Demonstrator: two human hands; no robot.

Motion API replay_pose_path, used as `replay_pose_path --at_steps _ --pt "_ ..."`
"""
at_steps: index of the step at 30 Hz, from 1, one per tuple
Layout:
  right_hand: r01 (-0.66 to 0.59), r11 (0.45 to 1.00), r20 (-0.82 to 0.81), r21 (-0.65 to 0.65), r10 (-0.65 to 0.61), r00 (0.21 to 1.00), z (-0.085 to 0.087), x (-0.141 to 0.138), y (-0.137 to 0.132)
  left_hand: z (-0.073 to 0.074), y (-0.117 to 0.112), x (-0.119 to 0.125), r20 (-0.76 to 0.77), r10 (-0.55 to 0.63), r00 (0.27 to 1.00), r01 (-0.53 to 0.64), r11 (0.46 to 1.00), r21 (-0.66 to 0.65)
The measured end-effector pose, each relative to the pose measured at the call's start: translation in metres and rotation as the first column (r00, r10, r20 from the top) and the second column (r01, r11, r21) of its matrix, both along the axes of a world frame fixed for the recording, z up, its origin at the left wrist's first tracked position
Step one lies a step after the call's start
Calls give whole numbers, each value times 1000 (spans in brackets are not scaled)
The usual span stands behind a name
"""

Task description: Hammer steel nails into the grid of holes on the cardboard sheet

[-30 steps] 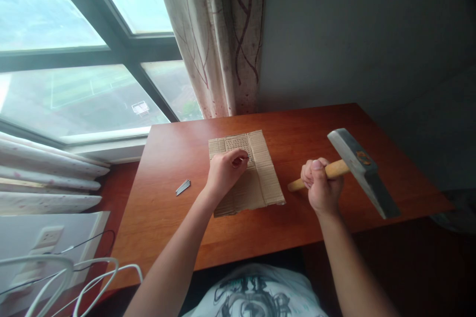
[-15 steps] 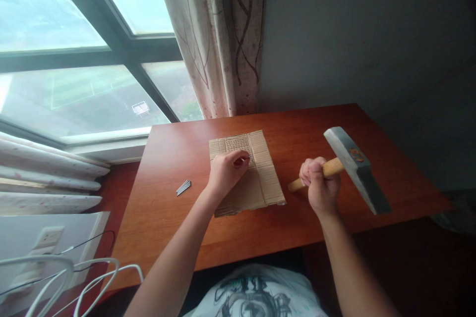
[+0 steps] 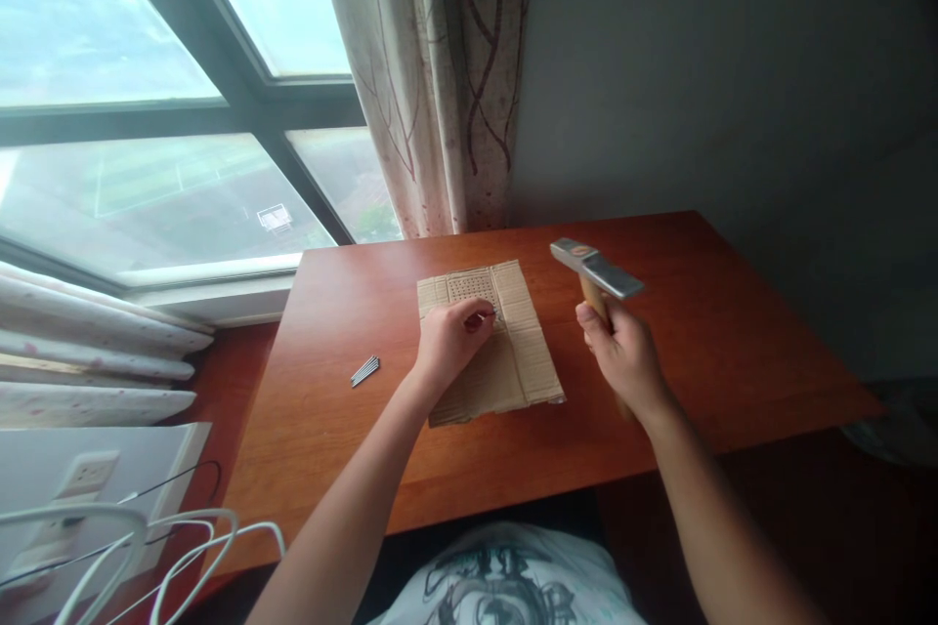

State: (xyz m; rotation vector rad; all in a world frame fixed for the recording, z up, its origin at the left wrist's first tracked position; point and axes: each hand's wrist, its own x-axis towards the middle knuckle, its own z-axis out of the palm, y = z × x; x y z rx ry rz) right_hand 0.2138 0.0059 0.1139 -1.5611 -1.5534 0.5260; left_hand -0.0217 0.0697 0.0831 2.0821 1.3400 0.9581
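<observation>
A flat piece of brown cardboard (image 3: 524, 361) lies on the table, with a grid of small dark dots or holes near its far edge. Over that grid's near side, my left hand (image 3: 455, 337) pinches a nail, mostly hidden by the fingers, against the cardboard. To the right, my right hand (image 3: 622, 352) is wrapped around the wooden handle of a hammer (image 3: 597, 266). Its metal head is raised above the table, apart from the cardboard. Several loose nails (image 3: 364, 371) lie in a small bunch left of my left hand.
The reddish-brown wooden table (image 3: 725, 332) runs up to the grey wall (image 3: 703, 68). A window (image 3: 183, 186) and a patterned curtain (image 3: 432, 88) stand beyond its far left side. White cables (image 3: 183, 532) loop near a wall socket (image 3: 89, 476) at the lower left.
The hammer has swung left and away from me, its head now nearer the cardboard, and my right hand has turned with it. My left hand stays in place on the cardboard.
</observation>
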Motion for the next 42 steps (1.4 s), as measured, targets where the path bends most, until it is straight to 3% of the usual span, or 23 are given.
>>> replay_pose_path --at_steps 2,5,9,16,21,42 --pt "-59 997 171 -50 66 983 13 4 4 -1 0 0 -2 1 1000 -1 1000 -3" --pt "-156 974 292 -164 199 936 27 3 9 -2 1 0 -4 6 1000 -6 1000 -9" --pt "-174 942 401 -286 282 871 40 -4 14 -3 1 0 -11 13 1000 -13 1000 -17" --pt "-206 917 462 -342 355 813 64 -16 15 -2 1 1 -11 13 1000 -13 999 -44" --pt "-183 897 488 -403 379 786 65 -22 15 -2 1 1 -42 3 999 -5 999 -53" --pt "-184 909 475 -375 359 803 60 -21 10 -1 3 1 -54 -19 998 15 997 -71"
